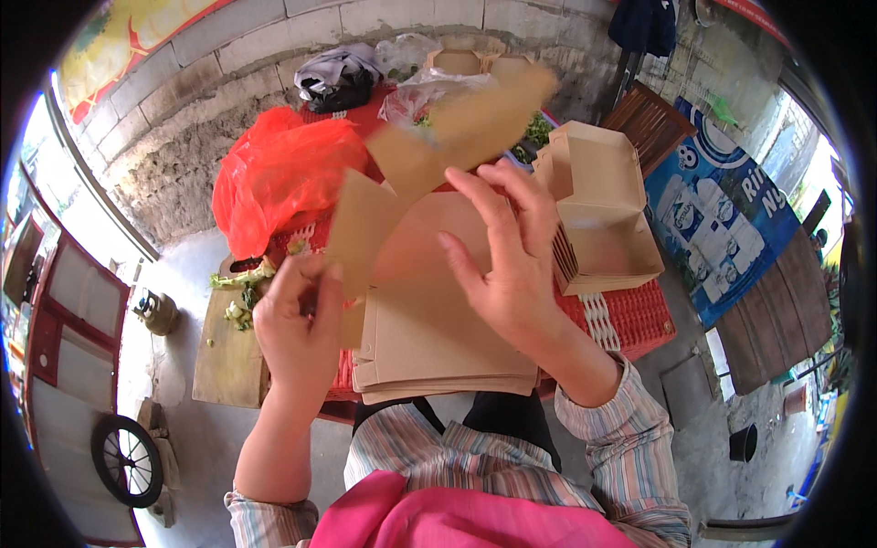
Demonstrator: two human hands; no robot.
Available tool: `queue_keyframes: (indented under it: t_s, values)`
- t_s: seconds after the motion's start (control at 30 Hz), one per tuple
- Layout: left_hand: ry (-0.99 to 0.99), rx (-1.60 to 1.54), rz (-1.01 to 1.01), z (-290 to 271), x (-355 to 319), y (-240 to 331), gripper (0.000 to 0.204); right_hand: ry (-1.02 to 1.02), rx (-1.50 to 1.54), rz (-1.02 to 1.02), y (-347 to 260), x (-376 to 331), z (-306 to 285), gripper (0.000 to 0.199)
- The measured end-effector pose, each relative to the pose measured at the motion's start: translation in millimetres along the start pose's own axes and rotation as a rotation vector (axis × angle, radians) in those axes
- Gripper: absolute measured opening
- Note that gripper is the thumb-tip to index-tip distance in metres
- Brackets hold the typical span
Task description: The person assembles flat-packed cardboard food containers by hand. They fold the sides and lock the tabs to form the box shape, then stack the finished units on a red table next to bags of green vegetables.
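A brown cardboard box blank point(470, 128), partly folded and slightly blurred, is held up above the table. My left hand point(297, 310) is closed on its near left flap, thumb and fingers pinching the edge. My right hand point(512, 260) is open with fingers apart, its fingertips close to the blank's lower edge; I cannot tell whether they touch it. Beneath both hands lies a stack of flat cardboard blanks point(448, 342) at the table's near edge. To the right, a folded cardboard box point(621, 247) stands with its lid up, on top of other boxes.
The red woven table point(644, 320) also bears a red plastic bag point(279, 178), clear plastic and green leaves. A wooden cutting board point(228, 352) with vegetable scraps is at the left. More boxes point(457, 61) sit at the back. A wooden chair point(649, 123) and blue banner point(713, 210) stand right.
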State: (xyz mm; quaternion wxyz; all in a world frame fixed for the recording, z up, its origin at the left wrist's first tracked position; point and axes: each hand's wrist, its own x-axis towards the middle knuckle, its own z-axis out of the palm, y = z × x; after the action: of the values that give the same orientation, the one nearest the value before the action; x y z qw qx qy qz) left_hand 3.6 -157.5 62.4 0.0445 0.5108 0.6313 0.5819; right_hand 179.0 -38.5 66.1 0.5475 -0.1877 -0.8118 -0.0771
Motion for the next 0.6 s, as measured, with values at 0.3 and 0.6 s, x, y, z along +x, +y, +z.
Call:
queue_keyframes:
  t_s: [0.3,0.6]
  values:
    - [0.124,0.158,0.795,76.1,56.9,-25.0,0.035,-0.205,1.159,0.507,10.9,17.6,42.7,0.056]
    - [-0.263,0.237,0.625,108.4,61.7,-79.7,0.051,-0.374,0.391,0.614,83.0,-12.4,75.7,0.029]
